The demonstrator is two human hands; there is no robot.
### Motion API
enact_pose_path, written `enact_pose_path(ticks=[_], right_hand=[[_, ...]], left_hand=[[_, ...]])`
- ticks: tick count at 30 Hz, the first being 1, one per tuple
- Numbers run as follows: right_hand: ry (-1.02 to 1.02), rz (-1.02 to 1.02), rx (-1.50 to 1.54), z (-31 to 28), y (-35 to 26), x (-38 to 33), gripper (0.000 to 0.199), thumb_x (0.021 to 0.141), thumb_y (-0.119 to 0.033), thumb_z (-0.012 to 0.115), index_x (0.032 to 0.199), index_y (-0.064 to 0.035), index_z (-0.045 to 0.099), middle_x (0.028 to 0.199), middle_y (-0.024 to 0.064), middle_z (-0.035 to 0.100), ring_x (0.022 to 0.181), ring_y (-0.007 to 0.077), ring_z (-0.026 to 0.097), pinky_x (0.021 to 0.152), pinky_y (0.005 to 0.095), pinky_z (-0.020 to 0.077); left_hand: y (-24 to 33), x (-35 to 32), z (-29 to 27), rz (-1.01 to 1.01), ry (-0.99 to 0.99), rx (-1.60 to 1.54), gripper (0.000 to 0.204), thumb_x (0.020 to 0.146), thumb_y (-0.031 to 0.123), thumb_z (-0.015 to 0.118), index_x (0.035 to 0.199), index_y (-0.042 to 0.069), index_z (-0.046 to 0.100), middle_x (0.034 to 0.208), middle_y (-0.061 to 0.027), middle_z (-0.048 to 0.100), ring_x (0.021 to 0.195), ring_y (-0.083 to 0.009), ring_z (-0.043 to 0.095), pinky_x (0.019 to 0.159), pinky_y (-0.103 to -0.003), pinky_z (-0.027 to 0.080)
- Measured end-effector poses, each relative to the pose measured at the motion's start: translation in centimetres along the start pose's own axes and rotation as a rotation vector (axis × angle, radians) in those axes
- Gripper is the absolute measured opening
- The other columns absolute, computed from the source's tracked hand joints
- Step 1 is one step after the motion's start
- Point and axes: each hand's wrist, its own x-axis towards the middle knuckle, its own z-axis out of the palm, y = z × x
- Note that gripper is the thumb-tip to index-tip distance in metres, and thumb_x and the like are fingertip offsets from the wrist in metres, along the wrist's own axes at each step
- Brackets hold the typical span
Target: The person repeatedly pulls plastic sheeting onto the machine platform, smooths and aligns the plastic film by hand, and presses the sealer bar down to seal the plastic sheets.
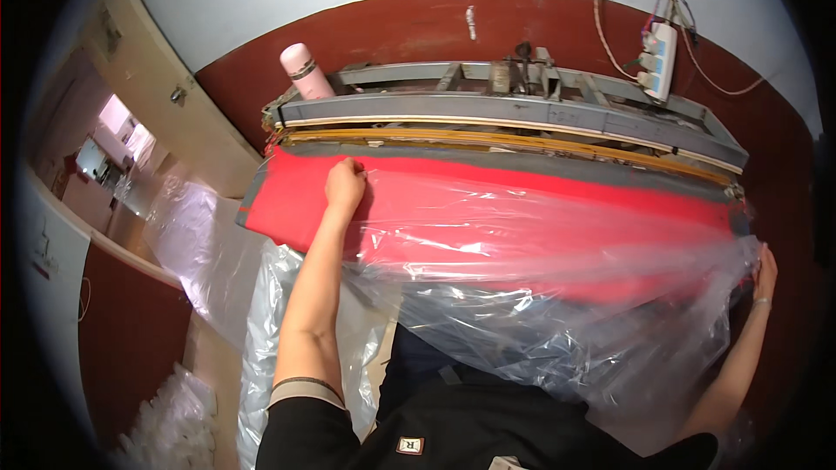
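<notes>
Clear plastic film (488, 248) is spread in wrinkles over a red cloth-covered surface (292, 187) with grey edges. Its near part hangs down in front of my body. My left hand (347, 184) is closed on the film's left end, over the red cloth. Far out to the right, my right hand (765, 274) grips the film's other end, its fingers partly hidden by the plastic. Just behind the cloth runs a long grey metal frame machine (522, 111) with yellowish strips along its front.
A pink thermos (305, 70) leans at the frame's left end. A white power strip (659, 61) with cables hangs at the back right. More plastic sheeting (261, 357) drapes down on the left, near a doorway with an open door (165, 78). Bunched plastic (174, 413) lies lower left.
</notes>
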Motion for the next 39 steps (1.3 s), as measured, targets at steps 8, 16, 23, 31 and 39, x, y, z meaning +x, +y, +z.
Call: enact_pose_path(ticks=[8, 16, 23, 31, 39], right_hand=[[-0.235, 0.066, 0.326, 3.3, -3.7, 4.9, 0.01, 0.082, -0.01, 0.053, 0.073, -0.0082, 0.052, 0.063, -0.0001, 0.049, 0.049, 0.0094, 0.043, 0.041, 0.0245, 0.0354], [-0.216, -0.043, -0.965, 11.7, -13.9, 5.4, 0.018, 0.081, -0.018, 0.054, 0.089, -0.0088, 0.066, 0.094, 0.0119, 0.064, 0.082, 0.0288, 0.062, 0.066, 0.0384, 0.0503], [0.487, -0.51, -0.756, 18.1, -3.3, -0.9, 0.017, 0.085, -0.018, 0.049, 0.081, -0.0026, 0.055, 0.075, 0.0204, 0.059, 0.072, 0.0378, 0.057, 0.061, 0.0441, 0.0426], [0.395, -0.506, -0.12, 21.3, -0.8, 5.4, 0.017, 0.08, -0.018, 0.056, 0.082, -0.0004, 0.058, 0.064, 0.0133, 0.058, 0.059, 0.0217, 0.056, 0.059, 0.0336, 0.0442], [0.411, -0.467, -0.022, 22.1, 0.0, 7.2, 0.015, 0.076, -0.014, 0.06, 0.076, -0.0002, 0.054, 0.059, 0.0079, 0.056, 0.057, 0.0154, 0.055, 0.055, 0.0277, 0.0437]], left_hand=[[-2.1, 3.4, 0.3, -0.112, 0.117, -0.491, 0.028, 0.078, 0.022, 0.044, 0.063, 0.002, 0.056, 0.054, -0.012, 0.055, 0.047, -0.0228, 0.055, 0.042, -0.036, 0.042], [-1.2, 5.8, -3.6, -0.285, 0.783, -0.401, 0.026, 0.083, 0.019, 0.04, 0.075, -0.004, 0.047, 0.075, -0.0172, 0.054, 0.066, -0.0292, 0.051, 0.064, -0.038, 0.041], [-7.1, 4.8, 2.1, -0.042, 0.526, -0.331, 0.018, 0.088, 0.016, 0.041, 0.084, -0.002, 0.043, 0.076, -0.0166, 0.05, 0.07, -0.0271, 0.048, 0.068, -0.036, 0.041], [-10.5, 11.5, 6.6, -0.077, 0.458, -0.522, 0.016, 0.087, 0.015, 0.046, 0.078, 0.002, 0.043, 0.067, -0.0016, 0.042, 0.061, -0.0118, 0.039, 0.058, -0.025, 0.037], [-12.9, 13.4, 8.1, -0.146, 0.274, -0.94, 0.016, 0.087, 0.016, 0.053, 0.075, 0.007, 0.046, 0.065, 0.006, 0.038, 0.058, -0.0058, 0.033, 0.053, -0.019, 0.029]])
